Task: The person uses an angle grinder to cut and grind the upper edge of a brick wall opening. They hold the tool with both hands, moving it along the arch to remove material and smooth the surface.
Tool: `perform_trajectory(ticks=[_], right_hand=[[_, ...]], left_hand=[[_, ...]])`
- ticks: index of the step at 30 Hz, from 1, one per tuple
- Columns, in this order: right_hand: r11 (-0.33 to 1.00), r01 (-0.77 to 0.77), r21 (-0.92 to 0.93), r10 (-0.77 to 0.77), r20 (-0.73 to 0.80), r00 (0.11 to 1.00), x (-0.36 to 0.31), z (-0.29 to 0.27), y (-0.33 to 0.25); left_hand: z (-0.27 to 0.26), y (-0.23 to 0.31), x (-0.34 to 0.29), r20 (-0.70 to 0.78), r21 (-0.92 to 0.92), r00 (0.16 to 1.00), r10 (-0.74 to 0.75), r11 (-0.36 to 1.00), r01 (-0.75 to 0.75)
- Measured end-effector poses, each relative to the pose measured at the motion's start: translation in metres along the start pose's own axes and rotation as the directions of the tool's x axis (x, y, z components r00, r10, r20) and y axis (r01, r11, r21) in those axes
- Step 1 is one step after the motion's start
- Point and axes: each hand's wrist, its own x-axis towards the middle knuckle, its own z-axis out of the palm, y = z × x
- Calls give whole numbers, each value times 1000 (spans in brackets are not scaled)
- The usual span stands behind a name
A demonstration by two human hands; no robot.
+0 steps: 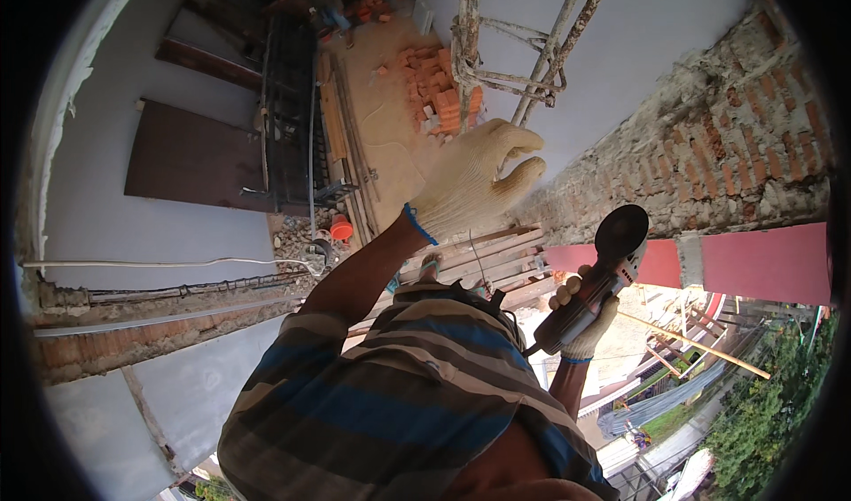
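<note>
My right hand point(597, 331), in a cream knit glove with a blue cuff, is wrapped round the dark body of an angle grinder point(574, 317). The grinder's black round disc or guard point(621, 232) points up, close to the brick wall. My left hand point(479, 180) wears a matching glove and is raised in front of me. Its fingers are bent and the thumb stands apart from them, with nothing visible between. Beyond it rise rusty, plaster-splashed scaffold tubes point(507, 77); I cannot tell whether the hand touches them.
A rough wall of exposed brick point(709, 160) runs along the right, above a red-painted band point(767, 263). I stand on wooden planks point(510, 257) high above the floor. Far below lie stacked orange bricks point(436, 84), long boards point(337, 120) and an orange bucket point(341, 227). Trees point(767, 412) show outside.
</note>
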Motion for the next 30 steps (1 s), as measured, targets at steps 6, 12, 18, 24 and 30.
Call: perform_trajectory(ticks=[6,12,18,24,30], right_hand=[[999,0,35,0,-18,1000,3,3,3],[996,-5,85,2,32,999,9,5,7],[998,-2,67,0,36,999,8,7,8],[998,19,57,-19,1,1000,7,7,10],[998,46,45,-44,-48,998,8,4,13]], left_hand=[[-38,-28,-6,-327,-72,943,-61,997,39],[-53,-30,17,-376,73,926,-23,996,54],[-45,-38,16,-313,-297,914,-258,941,164],[-30,-37,4,-393,-175,905,-162,980,100],[-49,-24,32,-499,-180,866,-4,979,-100]])
